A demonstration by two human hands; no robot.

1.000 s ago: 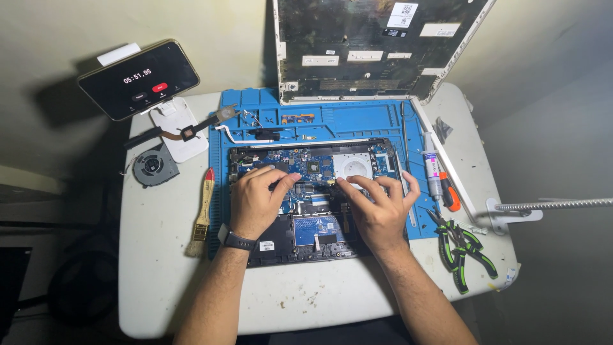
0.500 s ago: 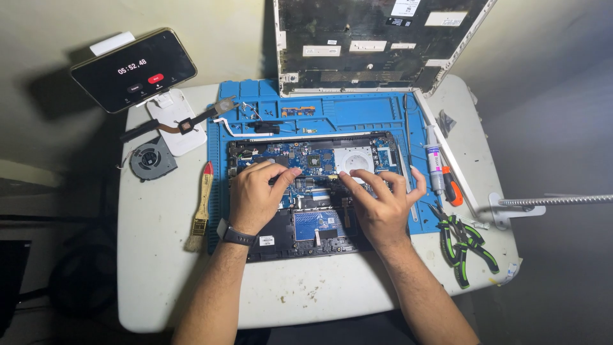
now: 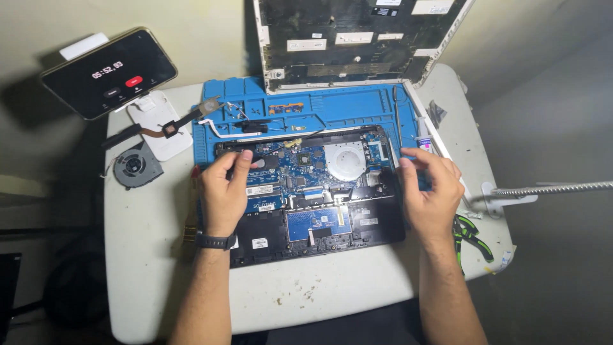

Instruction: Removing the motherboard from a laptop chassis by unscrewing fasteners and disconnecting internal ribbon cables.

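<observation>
On the white round table (image 3: 147, 255), an opened laptop base (image 3: 306, 198) lies bottom-up on a blue repair mat (image 3: 332, 108), its blue motherboard (image 3: 297, 172) exposed. Left hand (image 3: 223, 188) sits at the base's left edge, thumb and fingers pinched together near the top-left corner over a small dark part; what exactly is pinched is too small to tell. Black watch (image 3: 215, 241) on the left wrist. Right hand (image 3: 431, 188) is at the base's right edge, fingers curled, fingertips touching the rim near the upper right corner; cannot tell whether it actually grips the case or just rests against it.

Round white fan recess (image 3: 345, 160) shows in the board's upper middle, between the two hands. Touchpad board (image 3: 318, 223) is lower centre.

Removed white bottom cover (image 3: 357, 38) leans upright behind the mat. Loose black cooling fan (image 3: 135, 166) lies on the table left of the mat, copper heat pipe (image 3: 163, 128) just above it. Phone (image 3: 108, 70) with a timer screen is propped at upper left. Green-handled pliers (image 3: 471, 235) lie at the right edge, near the right wrist. A flexible metal arm (image 3: 555, 188) enters from the right. A brush handle peeks out by the left wrist, mostly hidden.
</observation>
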